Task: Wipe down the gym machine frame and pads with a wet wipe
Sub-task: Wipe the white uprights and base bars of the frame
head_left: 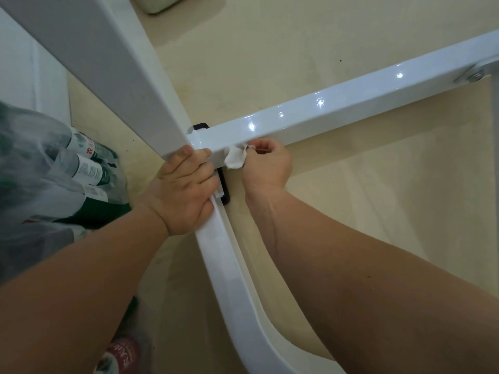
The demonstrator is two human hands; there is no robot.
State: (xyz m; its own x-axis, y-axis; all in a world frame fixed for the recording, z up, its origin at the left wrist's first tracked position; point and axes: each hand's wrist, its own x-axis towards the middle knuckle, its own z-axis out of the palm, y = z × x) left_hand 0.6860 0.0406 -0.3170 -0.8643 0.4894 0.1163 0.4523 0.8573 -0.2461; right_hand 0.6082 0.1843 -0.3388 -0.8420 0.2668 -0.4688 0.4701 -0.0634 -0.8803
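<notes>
The white gym machine frame fills the head view: a glossy floor bar runs from the centre to the upper right, an upright post rises at the upper left, and a curved tube comes toward me. My left hand grips the frame at the joint where these meet. My right hand pinches a crumpled white wet wipe against the near side of the floor bar, right beside the joint. No pads are in view.
A plastic-wrapped pack of bottles stands on the beige floor at the left, close to the frame. A red-labelled bottle cap shows at the bottom left. A bolt sits at the bar's far right end.
</notes>
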